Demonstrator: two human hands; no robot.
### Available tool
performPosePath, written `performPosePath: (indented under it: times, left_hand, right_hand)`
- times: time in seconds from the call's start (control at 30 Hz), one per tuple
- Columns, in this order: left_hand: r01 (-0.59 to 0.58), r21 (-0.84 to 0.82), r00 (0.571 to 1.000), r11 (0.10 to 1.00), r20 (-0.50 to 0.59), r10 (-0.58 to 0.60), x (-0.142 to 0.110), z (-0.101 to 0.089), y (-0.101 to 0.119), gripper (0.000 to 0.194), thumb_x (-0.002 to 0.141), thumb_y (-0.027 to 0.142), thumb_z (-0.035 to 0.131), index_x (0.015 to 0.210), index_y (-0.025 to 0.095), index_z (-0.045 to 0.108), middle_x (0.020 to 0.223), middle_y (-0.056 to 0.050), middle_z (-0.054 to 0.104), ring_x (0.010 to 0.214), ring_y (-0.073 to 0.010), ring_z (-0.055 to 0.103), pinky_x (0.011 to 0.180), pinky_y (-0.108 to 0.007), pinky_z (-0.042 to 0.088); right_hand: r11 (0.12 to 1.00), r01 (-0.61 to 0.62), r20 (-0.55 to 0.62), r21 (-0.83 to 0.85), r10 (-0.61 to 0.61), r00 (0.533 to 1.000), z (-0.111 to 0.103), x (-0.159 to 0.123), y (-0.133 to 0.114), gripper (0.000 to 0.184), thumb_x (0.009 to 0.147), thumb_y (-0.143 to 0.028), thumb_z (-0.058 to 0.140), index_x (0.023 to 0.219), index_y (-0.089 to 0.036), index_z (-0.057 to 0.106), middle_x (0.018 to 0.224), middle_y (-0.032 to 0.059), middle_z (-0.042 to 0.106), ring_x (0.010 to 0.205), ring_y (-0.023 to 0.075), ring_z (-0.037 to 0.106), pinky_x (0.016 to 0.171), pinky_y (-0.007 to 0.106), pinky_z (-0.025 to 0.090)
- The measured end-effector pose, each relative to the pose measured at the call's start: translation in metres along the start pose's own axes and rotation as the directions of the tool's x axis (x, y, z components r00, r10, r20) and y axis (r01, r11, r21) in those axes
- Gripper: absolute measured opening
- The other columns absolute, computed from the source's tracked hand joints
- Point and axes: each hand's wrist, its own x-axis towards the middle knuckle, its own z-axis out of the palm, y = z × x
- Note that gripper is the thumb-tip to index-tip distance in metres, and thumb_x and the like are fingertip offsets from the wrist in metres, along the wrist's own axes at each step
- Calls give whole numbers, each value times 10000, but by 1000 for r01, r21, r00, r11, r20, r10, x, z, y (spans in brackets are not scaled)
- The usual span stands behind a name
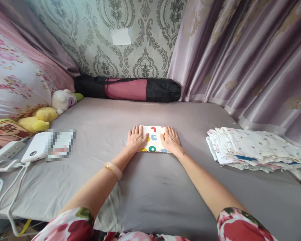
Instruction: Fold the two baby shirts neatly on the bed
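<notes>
A folded white cloth [153, 140] with colourful printed shapes lies flat on the grey sheet [150, 187]. My left hand [137, 138] rests open on its left end, fingers stretched out and palm down. On the right end, my right hand [171, 138] presses flat too, its fingers pointing away from me. Between the two hands the middle of the cloth shows, with red, green, yellow and blue marks. Parts of both ends are covered by the hands. A pale bangle [113, 170] circles my left forearm.
On the right lies a stack of folded printed cloths [258, 147]. At left are a power strip [10, 150], a white box-shaped device [37, 146] with cables, and plush toys [62, 101]. A black and pink rolled bag [127, 89] lies along the wall, beside curtains [230, 50].
</notes>
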Motion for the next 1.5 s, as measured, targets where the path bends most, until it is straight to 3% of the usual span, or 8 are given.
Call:
performPosePath:
  times: [0.2, 0.33, 0.5, 0.7, 0.9, 1.27, 1.37, 1.5]
  left_hand:
    - [-209, 35, 976, 977, 71, 206, -1, -4, -31, 657, 997, 517, 204, 1511, 118, 293, 1575, -170, 301, 1456, -280, 267, 1170, -464, 223]
    - [-276, 43, 957, 960, 106, 270, 1, -10, -39, 658, 998, 520, 215, 1517, 122, 279, 1576, -172, 295, 1460, -293, 255, 1165, -482, 225]
    - [-124, 81, 992, 989, 49, 120, -10, -20, -4, 598, 1010, 456, 213, 1423, 87, 437, 1561, -210, 308, 1469, -330, 223, 1168, -555, 178]
    - [-91, 1, 996, 996, 1, 91, -34, -7, 39, 552, 1019, 340, 183, 1468, 88, 381, 1561, -147, 345, 1471, -280, 239, 1192, -466, 199]
    - [-79, 2, 997, 997, -14, 79, -35, -2, 32, 576, 1016, 399, 190, 1490, 118, 359, 1568, -129, 336, 1472, -289, 234, 1185, -501, 195]
    - [-248, -12, 962, 969, 112, 248, -37, -13, -15, 599, 997, 480, 237, 1522, 195, 280, 1608, -107, 248, 1486, -282, 189, 1183, -501, 188]
    - [-242, -1, 965, 970, 100, 241, -35, -22, -6, 546, 1000, 446, 247, 1453, 176, 389, 1564, -136, 335, 1458, -304, 257, 1167, -559, 188]
    - [-198, 20, 980, 980, -31, 199, -29, -26, 18, 504, 1009, 372, 225, 1405, 155, 450, 1542, -149, 371, 1460, -284, 260, 1184, -538, 159]
  right_hand:
    - [979, 205, 52, -15, -204, 978, -2, -1, 35, 641, 1005, -406, 193, 1533, -48, 255, 1605, 132, 227, 1484, 241, 185, 1208, 390, 155]
    - [968, 251, 82, -22, -248, 965, -9, 0, 41, 620, 1003, -380, 191, 1533, -66, 264, 1604, 123, 238, 1481, 235, 197, 1206, 383, 170]
    - [994, 101, -2, -43, -101, 995, -19, -10, -1, 583, 983, -289, 238, 1492, -21, 337, 1578, 182, 279, 1467, 306, 220, 1195, 490, 147]
    - [990, 138, -124, 28, -134, 983, -1, -24, -45, 576, 971, -258, 265, 1490, -17, 338, 1584, 168, 272, 1476, 270, 199, 1193, 434, 163]
    - [990, 139, -100, 5, -138, 985, 5, -25, -31, 581, 990, -321, 257, 1490, -39, 344, 1578, 166, 287, 1469, 264, 218, 1187, 459, 161]
    - [984, 174, 43, -42, -172, 984, -8, -28, 11, 620, 991, -397, 235, 1526, -89, 292, 1611, 111, 216, 1473, 259, 213, 1195, 466, 170]
    - [988, 156, 39, -23, -155, 987, -17, -25, 1, 581, 995, -354, 226, 1500, -91, 343, 1590, 136, 270, 1460, 269, 245, 1190, 508, 145]
    - [984, 178, -64, 22, -176, 982, -22, -20, -25, 562, 990, -289, 220, 1499, -82, 340, 1595, 145, 254, 1473, 268, 206, 1191, 513, 123]
